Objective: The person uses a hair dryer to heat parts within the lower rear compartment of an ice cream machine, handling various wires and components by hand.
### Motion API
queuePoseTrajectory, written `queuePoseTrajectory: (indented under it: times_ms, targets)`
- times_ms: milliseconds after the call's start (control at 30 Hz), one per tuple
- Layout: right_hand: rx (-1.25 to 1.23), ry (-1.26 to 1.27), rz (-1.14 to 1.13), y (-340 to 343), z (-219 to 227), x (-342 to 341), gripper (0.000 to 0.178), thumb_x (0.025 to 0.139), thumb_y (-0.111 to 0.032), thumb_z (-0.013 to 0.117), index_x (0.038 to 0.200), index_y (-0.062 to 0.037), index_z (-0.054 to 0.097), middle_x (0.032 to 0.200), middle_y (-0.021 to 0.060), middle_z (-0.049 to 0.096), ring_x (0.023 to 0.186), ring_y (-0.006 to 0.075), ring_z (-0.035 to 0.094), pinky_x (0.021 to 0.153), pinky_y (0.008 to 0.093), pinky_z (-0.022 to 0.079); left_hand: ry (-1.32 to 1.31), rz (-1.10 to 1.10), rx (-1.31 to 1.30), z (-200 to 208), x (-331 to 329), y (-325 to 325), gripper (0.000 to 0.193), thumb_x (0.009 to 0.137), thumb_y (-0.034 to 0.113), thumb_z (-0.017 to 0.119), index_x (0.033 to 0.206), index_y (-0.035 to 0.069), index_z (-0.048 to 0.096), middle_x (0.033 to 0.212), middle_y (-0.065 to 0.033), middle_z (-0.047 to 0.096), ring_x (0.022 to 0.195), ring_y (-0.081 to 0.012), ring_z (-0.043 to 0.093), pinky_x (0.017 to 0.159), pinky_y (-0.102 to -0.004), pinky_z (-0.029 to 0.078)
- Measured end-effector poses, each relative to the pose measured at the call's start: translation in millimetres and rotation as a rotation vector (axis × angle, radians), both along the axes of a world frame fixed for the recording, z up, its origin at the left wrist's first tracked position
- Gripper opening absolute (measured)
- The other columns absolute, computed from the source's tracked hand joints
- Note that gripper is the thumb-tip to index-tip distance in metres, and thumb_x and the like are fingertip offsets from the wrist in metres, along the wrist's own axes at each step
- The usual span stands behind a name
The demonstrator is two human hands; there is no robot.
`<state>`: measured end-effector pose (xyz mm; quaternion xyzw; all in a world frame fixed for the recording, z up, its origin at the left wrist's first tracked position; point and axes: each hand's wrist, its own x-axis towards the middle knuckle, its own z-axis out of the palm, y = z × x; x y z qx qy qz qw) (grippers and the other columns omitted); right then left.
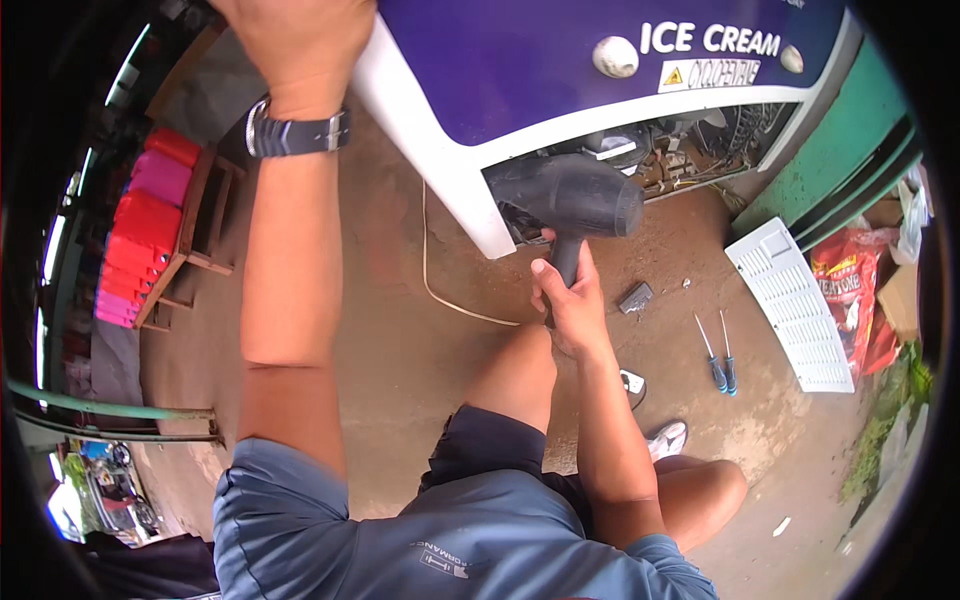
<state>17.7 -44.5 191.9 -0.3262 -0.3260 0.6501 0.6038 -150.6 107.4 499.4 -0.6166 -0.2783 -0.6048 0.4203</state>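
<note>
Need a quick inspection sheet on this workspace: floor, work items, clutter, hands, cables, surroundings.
Surface: brown floor, patchy and stained.
Work items: black hair dryer, nozzle end at the open lower section of a purple-and-white machine.
Clutter: two screwdrivers side by side, white slotted panel, small dark block.
Hands: right hand grips the dryer handle; left hand cut off at the top edge, hold unclear.
Cables: pale cable on the floor; wires exposed inside the machine.
Surroundings: red bag behind the panel; wooden stand at left with red and pink items.
</note>
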Motion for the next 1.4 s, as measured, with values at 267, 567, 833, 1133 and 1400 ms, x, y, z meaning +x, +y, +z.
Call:
queuePoseTrajectory:
  times_ms: [267, 567, 833, 1133, 1400]
  targets:
    - [0.086, -0.209, 0.057, 8.3, -3.9, 6.5, 0.042, 0.102, -0.003, 0.064, 0.141, -0.0097, 0.050, 0.089, 0.0013, 0.058, 0.070, 0.0108, 0.055, 0.054, 0.0270, 0.045, -0.269, -0.255, -0.088, -20.1, -1.7, -15.0, 0.113, 0.074, 0.043, 0.093, 0.161, 0.015, 0.027, 0.155, -0.0385, 0.031, 0.141, -0.0550, 0.038, 0.118, -0.0624, 0.032]
    - [0.053, -0.214, 0.177, -1.5, -26.7, 47.1, 0.039, 0.103, -0.005, 0.064, 0.139, -0.0087, 0.051, 0.091, 0.0020, 0.058, 0.075, 0.0119, 0.056, 0.058, 0.0272, 0.048, -0.817, -0.428, -0.167, -20.0, 68.5, -20.5, 0.063, 0.080, 0.033, 0.080, 0.138, 0.016, 0.060, 0.150, -0.0392, 0.046, 0.140, -0.0553, 0.046, 0.119, -0.0661, 0.030]
    - [0.003, -0.274, 0.165, -6.9, -18.1, 36.9, 0.040, 0.102, -0.005, 0.064, 0.139, -0.0083, 0.051, 0.090, 0.0024, 0.059, 0.074, 0.0123, 0.057, 0.058, 0.0270, 0.048, -0.849, -0.489, -0.136, -21.5, 71.0, -11.0, 0.038, 0.100, 0.029, 0.051, 0.136, 0.020, 0.061, 0.150, -0.0358, 0.049, 0.140, -0.0529, 0.048, 0.120, -0.0695, 0.027]
    - [-0.004, -0.273, 0.138, -4.1, -17.1, 23.9, 0.040, 0.101, -0.004, 0.064, 0.139, -0.0079, 0.051, 0.090, 0.0029, 0.059, 0.072, 0.0127, 0.057, 0.057, 0.0268, 0.048, -0.811, -0.487, -0.129, -25.8, 64.6, -13.4, 0.040, 0.099, 0.030, 0.052, 0.136, 0.019, 0.060, 0.148, -0.0373, 0.051, 0.138, -0.0536, 0.049, 0.117, -0.0717, 0.028]
    - [0.037, -0.199, 0.035, 3.3, 0.1, 11.9, 0.041, 0.101, -0.003, 0.064, 0.139, -0.0075, 0.052, 0.090, 0.0033, 0.059, 0.070, 0.0130, 0.057, 0.056, 0.0266, 0.048, -0.479, -0.305, -0.159, -46.2, 32.5, -12.3, 0.079, 0.086, 0.038, 0.079, 0.150, 0.007, 0.043, 0.148, -0.0418, 0.042, 0.138, -0.0552, 0.044, 0.112, -0.0680, 0.034]
